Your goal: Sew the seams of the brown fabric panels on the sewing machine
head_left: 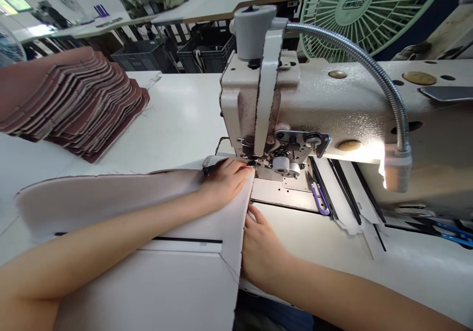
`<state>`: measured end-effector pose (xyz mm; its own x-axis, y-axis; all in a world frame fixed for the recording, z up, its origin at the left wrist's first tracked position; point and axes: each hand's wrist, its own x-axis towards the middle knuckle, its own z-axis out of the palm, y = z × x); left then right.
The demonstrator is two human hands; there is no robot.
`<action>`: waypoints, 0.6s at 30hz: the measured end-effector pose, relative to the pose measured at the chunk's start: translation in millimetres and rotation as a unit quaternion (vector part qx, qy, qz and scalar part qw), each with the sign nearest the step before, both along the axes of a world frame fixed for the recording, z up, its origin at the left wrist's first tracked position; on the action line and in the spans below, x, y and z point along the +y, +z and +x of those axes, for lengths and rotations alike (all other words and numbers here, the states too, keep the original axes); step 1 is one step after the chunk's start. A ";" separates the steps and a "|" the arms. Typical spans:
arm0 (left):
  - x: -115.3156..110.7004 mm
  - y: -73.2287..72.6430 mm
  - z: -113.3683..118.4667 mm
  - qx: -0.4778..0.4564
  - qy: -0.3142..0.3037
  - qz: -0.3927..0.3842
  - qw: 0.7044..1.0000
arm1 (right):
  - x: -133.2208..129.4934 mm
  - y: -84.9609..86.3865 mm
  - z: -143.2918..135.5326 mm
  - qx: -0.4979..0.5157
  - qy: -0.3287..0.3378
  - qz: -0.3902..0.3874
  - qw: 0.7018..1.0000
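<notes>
A large white fabric panel point(185, 277) lies across the table, its right edge running up to the needle area of the sewing machine point(306, 109). Close beside the presser foot, my left hand point(223, 183) presses on the panel's upper corner, fingers bent and close together, the thumb hidden. Lower down, my right hand point(262, 252) grips the same right edge, with part of its fingers out of sight behind the material. A black strip point(188, 240) crosses the panel below my left forearm, and loose threads hang near the strip's right end.
A stack of reddish-brown pieces point(84, 99) sits at the left. Right of the needle lie purple thread snips point(320, 198), white strips with black edging point(347, 193) and blue-handled scissors point(451, 232). A lamp point(397, 168) hangs over them. Behind stand a green fan point(354, 6) and grey crates point(207, 55).
</notes>
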<state>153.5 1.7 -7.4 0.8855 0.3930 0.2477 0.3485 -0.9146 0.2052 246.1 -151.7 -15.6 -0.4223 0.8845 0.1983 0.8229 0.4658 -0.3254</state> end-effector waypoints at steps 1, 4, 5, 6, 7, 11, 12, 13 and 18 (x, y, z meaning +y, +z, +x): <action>-0.2 0.8 0.1 -0.001 0.000 0.000 1.000 | 0.1 -0.5 0.0 0.000 -0.001 0.003 1.000; -0.7 2.9 -0.4 -0.008 -0.007 0.000 1.000 | 0.0 -2.0 -0.8 0.001 0.000 0.007 1.000; -0.6 3.3 -0.9 -0.010 -0.009 -0.002 1.000 | 0.1 -2.4 -1.2 0.001 0.001 0.008 1.000; -0.1 3.6 -1.3 -0.011 -0.010 -0.004 1.000 | 0.3 -2.7 -1.5 0.003 0.001 0.009 1.000; 0.7 3.7 -1.8 -0.012 -0.012 -0.006 1.000 | 0.8 -2.7 -1.5 0.004 0.001 0.009 1.000; 6.8 2.8 -1.5 -0.020 -0.020 -0.012 1.000 | 4.7 -0.4 1.4 0.005 0.000 -0.001 1.000; 8.3 2.7 -1.0 -0.021 -0.021 -0.013 0.999 | 5.7 0.5 2.5 0.004 0.001 -0.007 1.000; 9.4 2.7 -0.6 -0.020 -0.020 -0.014 1.000 | 6.4 1.2 3.3 0.002 0.002 -0.012 1.000; 6.0 6.6 -5.1 -0.004 -0.029 -0.016 0.999 | 3.7 1.7 -1.0 -0.013 0.003 -0.011 1.000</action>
<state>148.4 7.7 -0.8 0.9051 0.3489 0.2430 0.2935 -0.9262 0.2367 245.1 -148.1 -13.9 -0.4326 0.8859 0.1677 0.8281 0.4640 -0.3146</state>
